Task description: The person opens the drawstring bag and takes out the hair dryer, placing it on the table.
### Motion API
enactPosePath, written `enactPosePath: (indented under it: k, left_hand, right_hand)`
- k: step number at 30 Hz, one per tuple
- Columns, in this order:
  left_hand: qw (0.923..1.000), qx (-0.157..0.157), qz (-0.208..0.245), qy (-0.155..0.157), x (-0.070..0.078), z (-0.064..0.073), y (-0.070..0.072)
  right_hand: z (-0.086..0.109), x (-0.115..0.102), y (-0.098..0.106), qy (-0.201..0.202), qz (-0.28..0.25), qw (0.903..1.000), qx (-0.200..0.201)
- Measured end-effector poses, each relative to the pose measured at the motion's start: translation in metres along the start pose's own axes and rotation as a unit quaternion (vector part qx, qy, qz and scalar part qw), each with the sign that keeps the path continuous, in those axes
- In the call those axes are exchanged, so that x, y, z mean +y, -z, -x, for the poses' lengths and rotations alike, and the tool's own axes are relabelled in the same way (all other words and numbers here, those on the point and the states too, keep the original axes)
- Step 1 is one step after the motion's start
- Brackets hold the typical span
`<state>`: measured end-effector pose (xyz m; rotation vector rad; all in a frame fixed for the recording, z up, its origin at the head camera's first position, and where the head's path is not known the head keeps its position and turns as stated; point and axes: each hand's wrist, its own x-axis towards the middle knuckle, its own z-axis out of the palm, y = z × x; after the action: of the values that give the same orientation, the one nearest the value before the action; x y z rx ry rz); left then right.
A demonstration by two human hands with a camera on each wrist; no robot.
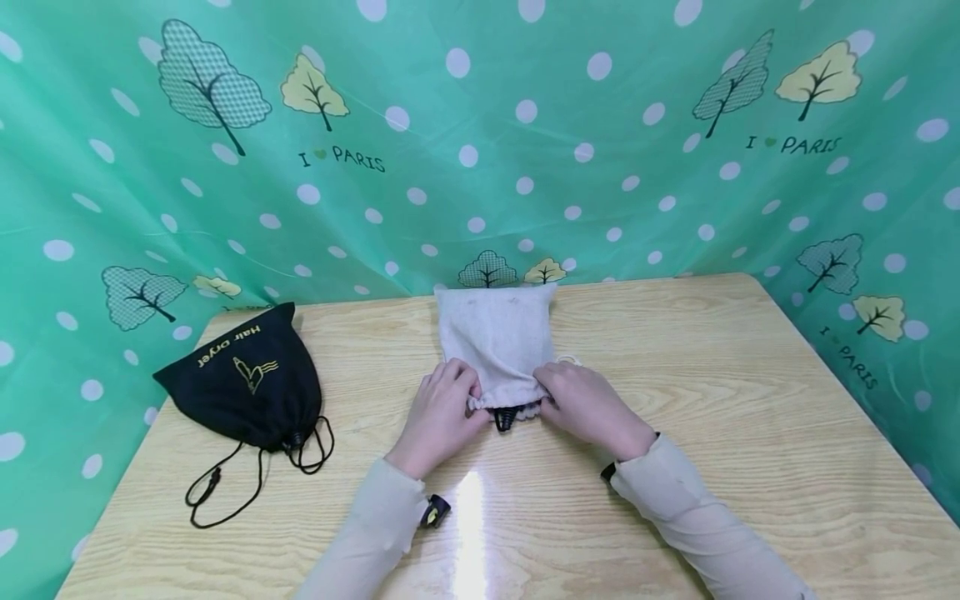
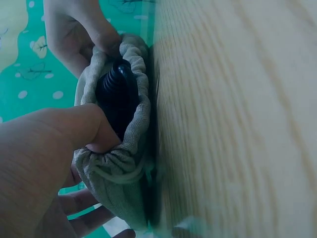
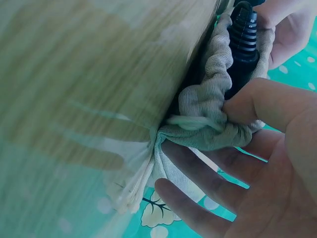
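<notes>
A light grey drawstring bag (image 1: 498, 333) lies on the table with its gathered mouth toward me. My left hand (image 1: 446, 408) pinches the left side of the mouth, the thumb tucked inside the rim. On the right side of the mouth, my right hand (image 1: 588, 408) holds the gathered edge between thumb and fingers. In the left wrist view the bag's mouth is spread between both hands. A black thing with a ribbed, tapered end and a loop (image 3: 243, 42) shows inside; the cloth hides the rest of it.
On the left of the wooden table (image 1: 712, 350) lies a black drawstring bag (image 1: 255, 375) printed "Hair Dryer", its black cords loose toward the front. A green dotted curtain (image 1: 525, 200) hangs behind the table and along its sides.
</notes>
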<state>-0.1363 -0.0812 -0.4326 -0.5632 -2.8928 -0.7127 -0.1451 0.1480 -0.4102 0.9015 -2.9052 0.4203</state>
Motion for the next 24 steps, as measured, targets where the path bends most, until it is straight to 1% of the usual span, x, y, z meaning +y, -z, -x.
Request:
enactPosePath:
  k: [7, 12, 19, 24]
  left_hand:
    - [0.9999, 0.008, -0.004, 0.005, -0.0034, -0.0002, 0.0007]
    - [0.9999, 0.011, -0.004, -0.005, -0.0037, 0.0002, 0.0017]
    - [1.0, 0.005, -0.001, 0.0, -0.0056, 0.0, 0.0051]
    - [0.9999, 0.003, -0.006, -0.01, -0.0078, 0.0004, 0.0052]
  right_hand:
    - [0.0006, 0.0042, 0.0029, -0.009, -0.005, 0.9999, -0.013]
    - [0.0006, 0.0047, 0.0034, -0.015, -0.01, 0.9997, -0.019]
    - [0.001, 0.0053, 0.0037, -0.015, -0.006, 0.9997, -0.018]
    - [0.0012, 0.0071, 0.0063, -0.025, -0.02, 0.999, -0.032]
